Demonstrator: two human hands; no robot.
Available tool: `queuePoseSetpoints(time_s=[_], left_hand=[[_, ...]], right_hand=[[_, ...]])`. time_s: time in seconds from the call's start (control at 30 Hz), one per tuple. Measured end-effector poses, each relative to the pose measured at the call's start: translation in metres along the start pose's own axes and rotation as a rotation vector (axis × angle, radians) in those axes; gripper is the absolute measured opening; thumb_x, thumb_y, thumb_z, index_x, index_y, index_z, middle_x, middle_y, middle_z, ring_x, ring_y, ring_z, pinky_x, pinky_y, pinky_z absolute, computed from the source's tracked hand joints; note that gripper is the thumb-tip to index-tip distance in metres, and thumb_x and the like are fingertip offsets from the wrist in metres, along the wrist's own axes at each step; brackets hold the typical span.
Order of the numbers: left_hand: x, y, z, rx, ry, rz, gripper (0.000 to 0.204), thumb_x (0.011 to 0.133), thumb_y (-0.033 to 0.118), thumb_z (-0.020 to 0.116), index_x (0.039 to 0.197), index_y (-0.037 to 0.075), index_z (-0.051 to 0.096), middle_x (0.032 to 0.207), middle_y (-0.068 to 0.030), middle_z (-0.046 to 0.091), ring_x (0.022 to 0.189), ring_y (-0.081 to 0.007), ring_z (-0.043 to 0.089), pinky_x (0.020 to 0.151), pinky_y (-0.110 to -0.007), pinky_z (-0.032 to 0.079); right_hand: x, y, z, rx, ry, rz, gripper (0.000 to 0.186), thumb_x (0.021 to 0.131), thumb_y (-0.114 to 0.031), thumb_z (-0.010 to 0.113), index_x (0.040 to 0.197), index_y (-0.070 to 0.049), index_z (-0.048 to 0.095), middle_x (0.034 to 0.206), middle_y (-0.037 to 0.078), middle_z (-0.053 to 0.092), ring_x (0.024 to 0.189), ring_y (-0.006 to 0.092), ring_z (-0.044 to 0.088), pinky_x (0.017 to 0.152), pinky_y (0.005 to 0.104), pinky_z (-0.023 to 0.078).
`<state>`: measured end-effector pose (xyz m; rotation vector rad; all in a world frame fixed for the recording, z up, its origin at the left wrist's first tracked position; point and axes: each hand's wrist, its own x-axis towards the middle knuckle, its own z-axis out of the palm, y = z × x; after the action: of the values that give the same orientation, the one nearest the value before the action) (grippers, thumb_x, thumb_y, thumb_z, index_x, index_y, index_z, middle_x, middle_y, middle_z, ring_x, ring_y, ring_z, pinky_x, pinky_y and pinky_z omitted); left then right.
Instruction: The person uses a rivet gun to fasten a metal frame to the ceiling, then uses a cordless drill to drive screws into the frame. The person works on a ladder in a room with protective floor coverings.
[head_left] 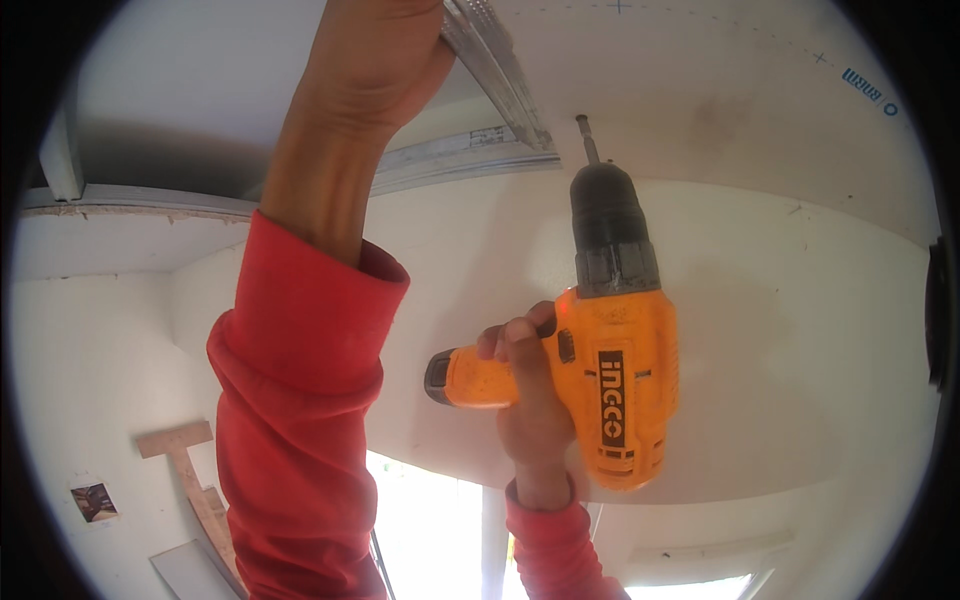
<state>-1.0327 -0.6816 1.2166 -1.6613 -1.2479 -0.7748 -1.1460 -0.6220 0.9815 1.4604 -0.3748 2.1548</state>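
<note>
An orange and black cordless drill [612,390] points up toward the ceiling board [720,60]. My right hand [535,395] is wrapped around its grip, the fingers near the trigger. A slim driver bit [590,140] sticks out of the black chuck [610,220]; its tip is close to the board, and whether they touch I cannot tell. My left hand [395,50] reaches up at the top edge, beside a perforated metal channel [490,65]. Its fingers are cut off by the frame, so their hold is hidden.
Metal framing [460,165] runs along the edge of an opening in the ceiling. A wooden T-shaped piece [185,460] leans at the lower left, near a wall opening [94,503]. Bright light comes through a window [430,525] below.
</note>
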Motion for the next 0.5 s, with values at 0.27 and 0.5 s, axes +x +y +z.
queuePoseSetpoints(time_s=[0.27, 0.5], left_hand=[[-0.002, 0.008, 0.002, 0.02, -0.148, 0.033, 0.045, 0.101, 0.028, 0.067, 0.132, -0.004, 0.062, 0.122, -0.0123, 0.07, 0.112, -0.0207, 0.068, 0.095, -0.036, 0.058], [0.0, 0.004, 0.013, 0.071, 0.0, 0.015, 0.045, 0.101, 0.028, 0.067, 0.132, -0.004, 0.061, 0.121, -0.0116, 0.07, 0.111, -0.0204, 0.068, 0.095, -0.036, 0.057]], right_hand=[[0.006, -0.001, 0.001, 0.048, -0.006, -0.037, 0.026, 0.092, 0.007, 0.063, 0.115, -0.004, 0.056, 0.088, 0.006, 0.061, 0.073, 0.0178, 0.067, 0.07, 0.0353, 0.058], [0.009, 0.001, -0.001, 0.011, 0.005, -0.017, 0.025, 0.092, 0.007, 0.063, 0.114, -0.004, 0.056, 0.089, 0.005, 0.061, 0.072, 0.0188, 0.067, 0.069, 0.0359, 0.058]])
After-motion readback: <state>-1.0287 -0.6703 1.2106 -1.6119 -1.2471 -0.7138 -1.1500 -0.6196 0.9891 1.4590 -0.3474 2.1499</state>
